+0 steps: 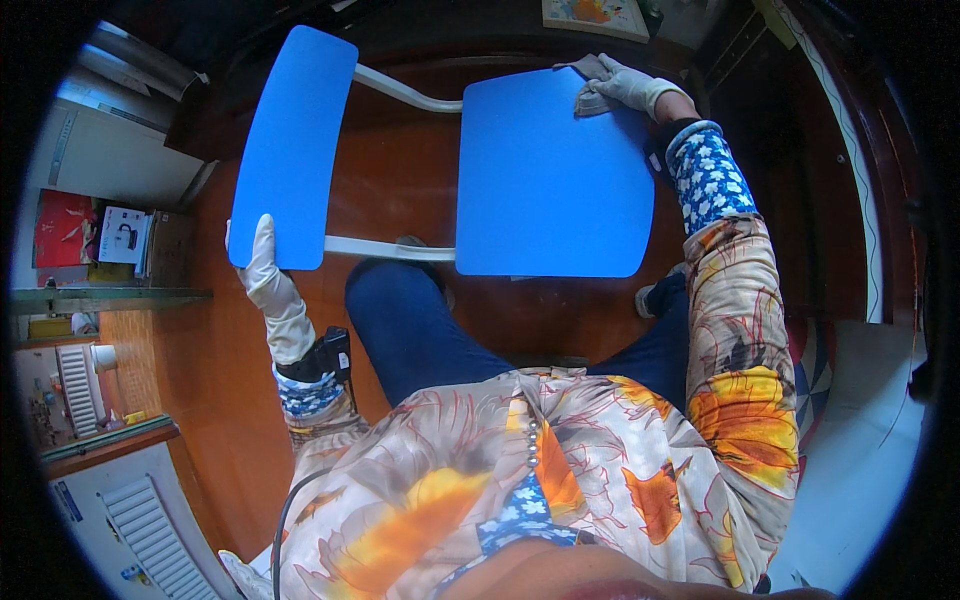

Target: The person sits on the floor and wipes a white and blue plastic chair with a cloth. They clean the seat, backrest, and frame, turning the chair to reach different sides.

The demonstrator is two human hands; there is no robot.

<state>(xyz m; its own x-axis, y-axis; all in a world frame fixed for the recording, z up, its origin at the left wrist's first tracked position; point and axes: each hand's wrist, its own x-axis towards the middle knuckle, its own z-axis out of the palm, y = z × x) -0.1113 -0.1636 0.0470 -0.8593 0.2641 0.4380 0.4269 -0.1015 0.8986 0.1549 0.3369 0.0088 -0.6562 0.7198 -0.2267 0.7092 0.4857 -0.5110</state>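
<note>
A chair with a blue seat panel (551, 180) and a narrower blue backrest panel (296, 150), joined by two white metal bars (390, 248), lies before me above the floor. My left hand (274, 281), in a white glove, grips the lower left corner of the backrest, with a finger on its face and the others behind the edge. My right hand (630, 84), gloved too, presses a grey-brown cloth (595, 99) onto the upper right corner of the seat. The chair's legs are hidden.
My knees are below the chair, over a reddish-brown floor (217, 420). Boxes and a red item (66, 229) stand on the left, near white radiators (154, 536). Dark wooden furniture runs along the top and right. A framed picture (596, 19) lies at the top.
</note>
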